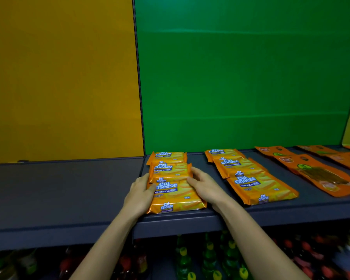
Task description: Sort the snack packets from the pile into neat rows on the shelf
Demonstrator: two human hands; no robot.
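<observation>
A row of three Cal Cheese wafer packets [171, 178] is laid front to back on the dark grey shelf [69, 190], just right of the seam where the yellow back panel [61, 77] meets the green back panel [240, 73]. The packets overlap one another like shingles, the nearest one lying close to the front edge of the shelf.

The row is flanked by both hands. The left hand [140, 194] is pressed against the left side of the nearest packet, its thumb laid over the packet's top face and its fingers hidden beneath or behind the edge. The right hand [205, 186] is set against the right side, its fingers spread along the edges of the middle and nearest packets. The row is thus squeezed lightly between two open palms; no packet is lifted, and neither hand is closed into a full grasp.

A second row of Cal Cheese packets [249, 176] is seen to the right, also overlapped but skewed diagonally. Further right, flat orange pouches [315, 172] with a clear window are laid in two more lines toward the shelf's end.

Below the shelf, blurred bottles [208, 257] with yellow, green and red caps are visible on a lower level.
</observation>
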